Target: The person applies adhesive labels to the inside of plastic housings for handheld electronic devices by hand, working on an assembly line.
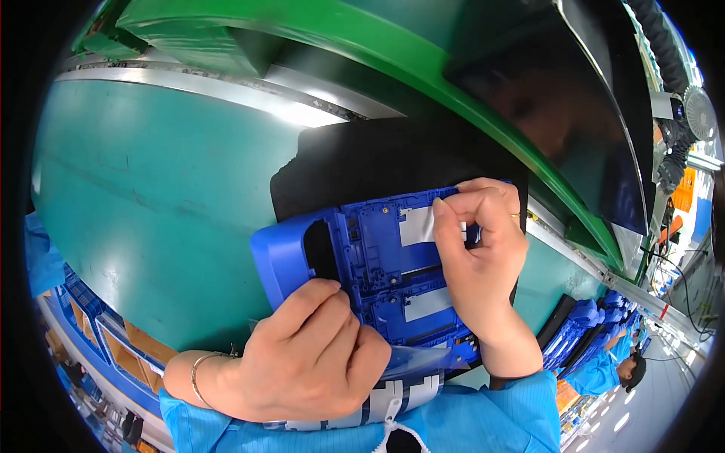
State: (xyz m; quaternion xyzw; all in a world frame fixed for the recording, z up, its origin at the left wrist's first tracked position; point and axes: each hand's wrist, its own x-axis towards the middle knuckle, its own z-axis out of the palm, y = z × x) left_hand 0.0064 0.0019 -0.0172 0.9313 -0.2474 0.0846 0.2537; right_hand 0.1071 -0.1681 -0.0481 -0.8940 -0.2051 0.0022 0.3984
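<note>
A blue plastic housing [370, 241] lies with its inner side up on a black mat [317, 170]. Two pale silver-white adhesive strips rest inside it, an upper strip [415, 226] and a lower strip [428, 304]. At the upper strip's right end, my right hand [487, 257] is closed, thumb and index finger pinching its edge. My left hand [313, 359] is curled closed at the housing's near left edge, fingertips hidden. Out from under it runs a clear film sheet [414, 392] with white labels, seemingly held in that hand.
A green workbench [166, 174] spreads out to the left. Beyond the mat stands a green frame [362, 38] with a dark glossy panel [551, 98]. At right are stacked blue parts [578, 328] and a person in blue [604, 370]. Blue crates [87, 302] stand lower left.
</note>
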